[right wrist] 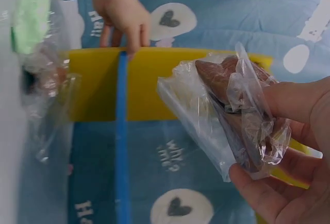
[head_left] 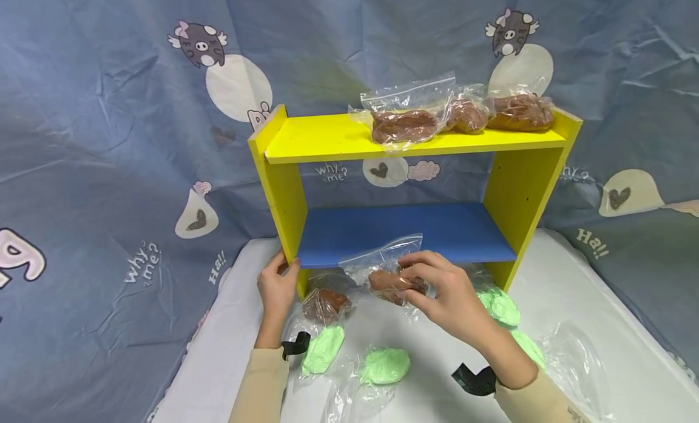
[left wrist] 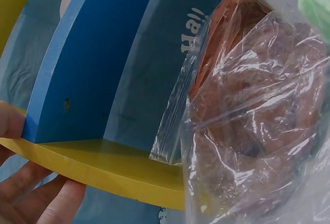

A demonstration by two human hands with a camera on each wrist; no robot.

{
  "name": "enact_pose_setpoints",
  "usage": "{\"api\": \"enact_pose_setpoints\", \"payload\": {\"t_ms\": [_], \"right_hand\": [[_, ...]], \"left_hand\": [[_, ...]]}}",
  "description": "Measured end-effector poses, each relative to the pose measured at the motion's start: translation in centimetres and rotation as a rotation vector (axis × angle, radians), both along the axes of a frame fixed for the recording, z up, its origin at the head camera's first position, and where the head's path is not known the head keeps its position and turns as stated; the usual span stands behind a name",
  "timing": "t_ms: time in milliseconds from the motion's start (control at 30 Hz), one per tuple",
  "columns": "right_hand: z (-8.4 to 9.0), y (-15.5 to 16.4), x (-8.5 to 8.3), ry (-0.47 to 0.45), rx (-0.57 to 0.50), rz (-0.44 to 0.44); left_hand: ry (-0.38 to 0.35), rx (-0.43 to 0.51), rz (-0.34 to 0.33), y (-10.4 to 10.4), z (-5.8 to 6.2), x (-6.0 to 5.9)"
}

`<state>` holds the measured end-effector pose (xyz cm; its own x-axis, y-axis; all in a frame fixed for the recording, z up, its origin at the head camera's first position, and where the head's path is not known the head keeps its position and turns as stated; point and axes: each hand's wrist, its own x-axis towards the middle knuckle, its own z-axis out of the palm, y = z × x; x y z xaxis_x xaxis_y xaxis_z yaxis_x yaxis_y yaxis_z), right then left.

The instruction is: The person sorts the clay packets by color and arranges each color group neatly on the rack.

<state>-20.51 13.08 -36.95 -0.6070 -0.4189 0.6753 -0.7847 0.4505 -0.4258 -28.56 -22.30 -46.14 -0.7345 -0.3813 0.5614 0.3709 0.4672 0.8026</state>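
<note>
My left hand (head_left: 279, 287) grips the left side panel of a yellow-and-blue shelf unit (head_left: 267, 195). In the left wrist view the thumb lies by the blue board (left wrist: 77, 74), with the fingers on the panel's other side. Between thumb and fingers, my right hand (head_left: 452, 297) holds a clear zip bag with a brown lump (head_left: 386, 282) inside, in front of the blue board's front edge. The right wrist view shows this bag (right wrist: 219, 77) close up, tilted. Another bagged brown lump (head_left: 326, 306) lies beneath the board near my left hand.
Three bagged brown lumps (head_left: 404, 127) sit along the right part of the yellow top shelf (head_left: 322, 131). Several bagged light green lumps (head_left: 384, 366) lie on the white table (head_left: 218, 356). A patterned blue cloth (head_left: 109, 186) hangs behind.
</note>
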Motion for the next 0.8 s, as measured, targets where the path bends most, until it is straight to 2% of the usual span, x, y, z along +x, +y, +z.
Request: {"api": "enact_pose_setpoints", "payload": {"t_ms": [267, 500, 800], "right_hand": [[3.3, -0.2, 0.3, 0.132, -0.068, 0.055], [6.9, -0.2, 0.4, 0.190, -0.125, 0.117], [11.9, -0.3, 0.4, 0.277, -0.167, 0.147]], "left_hand": [[-0.005, -0.010, 0.012, 0.0, 0.0, 0.0], [-0.014, -0.011, 0.015, 0.1, 0.0, 0.0], [-0.004, 0.001, 0.014, 0.1, 0.0, 0.0]]}}
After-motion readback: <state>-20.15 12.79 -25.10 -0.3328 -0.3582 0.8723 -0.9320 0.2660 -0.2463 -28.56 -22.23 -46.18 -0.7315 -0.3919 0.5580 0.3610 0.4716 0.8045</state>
